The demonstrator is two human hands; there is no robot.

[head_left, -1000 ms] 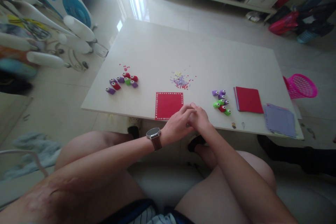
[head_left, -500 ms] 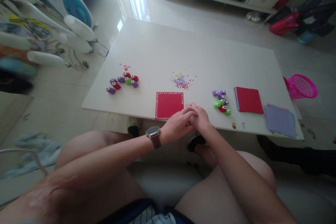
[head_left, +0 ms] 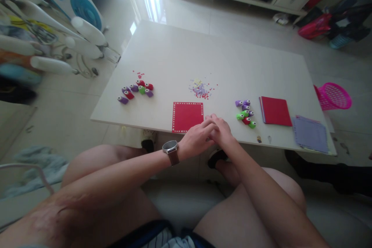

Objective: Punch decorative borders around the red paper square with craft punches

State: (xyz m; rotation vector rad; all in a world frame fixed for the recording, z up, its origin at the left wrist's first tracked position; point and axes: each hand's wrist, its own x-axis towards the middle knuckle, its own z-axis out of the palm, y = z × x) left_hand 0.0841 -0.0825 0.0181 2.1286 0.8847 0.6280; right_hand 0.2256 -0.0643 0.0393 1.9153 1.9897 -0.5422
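Note:
My left hand point(head_left: 197, 138), with a watch on its wrist, and my right hand point(head_left: 222, 131) are clasped together at the near edge of the white table point(head_left: 203, 50). Their fingers are folded over each other and nothing shows in them. Just left of the hands lies a red paper square point(head_left: 187, 116) with a border of punched holes. A cluster of small coloured paper punches point(head_left: 245, 113) sits just right of the hands. A second cluster of punches point(head_left: 136, 90) lies at the far left. Punched paper bits point(head_left: 200, 88) are scattered behind the red square.
A stack of red sheets point(head_left: 275, 111) and a stack of purple sheets point(head_left: 309, 133) lie at the table's right end. A pink basket point(head_left: 334, 95) stands on the floor to the right, and a blue fan point(head_left: 75, 2) to the left. My bare knees are below the table edge.

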